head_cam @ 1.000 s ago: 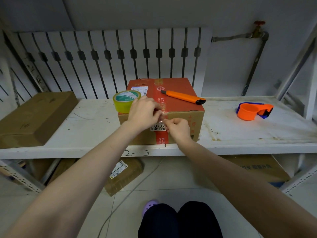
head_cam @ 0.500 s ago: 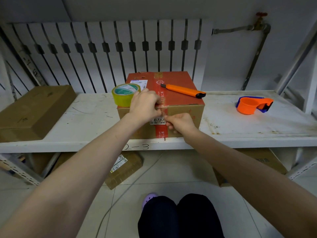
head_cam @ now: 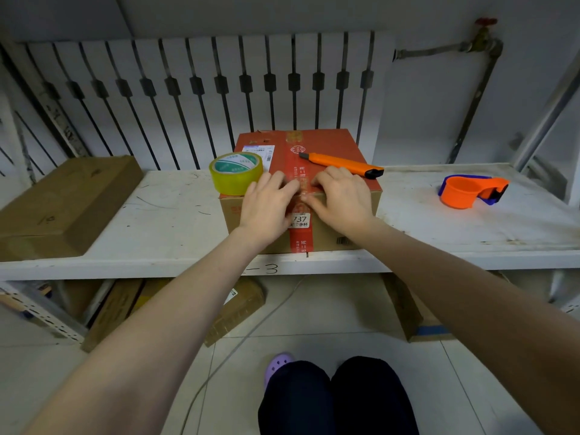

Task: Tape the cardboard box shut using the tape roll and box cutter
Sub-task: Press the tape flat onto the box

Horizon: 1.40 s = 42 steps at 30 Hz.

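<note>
**Q:** Item count on the shelf (head_cam: 157, 215)?

**A:** Two cartons: one cardboard box (head_cam: 332, 142) with a red top, directly under the fingers, and one plain brown carton (head_cam: 62, 202) well to the left of the left hand (head_cam: 266, 208). One tape roll (head_cam: 236, 173). One box cutter (head_cam: 340, 164). One orange dispenser (head_cam: 470, 191).

**Q:** Positions relative to the fingers?

**A:** The tape roll stands on the box's top left corner, just beside the left fingertips. The box cutter lies on the box top, just beyond the fingertips of the right hand (head_cam: 340, 202). The dispenser sits on the shelf, well right of that hand.

**Q:** Hand pose?

**A:** Both forearms reach forward, palms down. The two hands lie side by side across the box's front top edge. Fingers are extended and grip nothing, with the fingertips pressing down at the red centre strip. The thumbs hang over the front face beside a white label. A glossy film under the fingertips may be clear tape, but the view does not confirm it.
</note>
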Motion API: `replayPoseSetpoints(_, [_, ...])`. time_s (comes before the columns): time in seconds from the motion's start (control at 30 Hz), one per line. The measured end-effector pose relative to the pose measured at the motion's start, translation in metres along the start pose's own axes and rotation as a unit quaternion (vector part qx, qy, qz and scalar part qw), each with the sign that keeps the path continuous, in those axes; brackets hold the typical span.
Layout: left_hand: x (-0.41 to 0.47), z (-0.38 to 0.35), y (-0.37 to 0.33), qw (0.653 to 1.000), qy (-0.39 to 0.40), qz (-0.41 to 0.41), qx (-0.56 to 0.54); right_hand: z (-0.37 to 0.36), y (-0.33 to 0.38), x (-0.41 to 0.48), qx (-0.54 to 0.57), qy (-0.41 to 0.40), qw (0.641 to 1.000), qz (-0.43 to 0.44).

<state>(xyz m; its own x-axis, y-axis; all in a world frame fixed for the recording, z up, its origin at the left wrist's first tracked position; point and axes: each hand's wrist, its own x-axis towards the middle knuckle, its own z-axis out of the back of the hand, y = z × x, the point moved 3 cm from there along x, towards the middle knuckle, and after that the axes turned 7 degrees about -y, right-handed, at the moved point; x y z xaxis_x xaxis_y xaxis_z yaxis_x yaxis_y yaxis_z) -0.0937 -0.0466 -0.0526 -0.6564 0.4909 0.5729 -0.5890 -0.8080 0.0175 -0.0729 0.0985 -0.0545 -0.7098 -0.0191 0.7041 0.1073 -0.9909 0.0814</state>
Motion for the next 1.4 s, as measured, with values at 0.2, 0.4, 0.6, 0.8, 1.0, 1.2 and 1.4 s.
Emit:
replayPoseSetpoints(0.2, [-0.005,-0.001,0.007,1.0,-0.011,-0.023,0.007,-0.014,-0.005,-0.013,-0.019,-0.053,0.997,0.052])
replayPoseSetpoints(0.4, [0.009,-0.001,0.009,0.999,0.011,0.011,-0.042,-0.016,-0.008,-0.016,-0.036,-0.04,0.994,0.09])
replayPoseSetpoints(0.6, [0.017,0.0,0.008,0.999,0.03,-0.002,-0.029,-0.01,-0.011,-0.013,-0.049,0.008,0.992,0.119])
replayPoseSetpoints(0.8, [0.01,0.003,0.007,0.998,0.05,-0.032,0.015,-0.006,0.001,0.003,-0.026,-0.016,0.998,0.052])
replayPoseSetpoints(1.0, [0.0,0.0,0.008,0.996,0.053,-0.052,0.04,-0.011,0.005,-0.001,-0.059,-0.036,0.996,0.064])
replayPoseSetpoints(1.2, [0.009,0.003,0.002,1.0,0.01,-0.01,0.004,-0.009,0.002,-0.003,-0.081,-0.019,0.991,0.107])
replayPoseSetpoints(1.4, [0.014,0.003,-0.006,1.0,0.018,0.002,-0.007,-0.001,-0.01,0.0,-0.022,0.026,0.991,0.126])
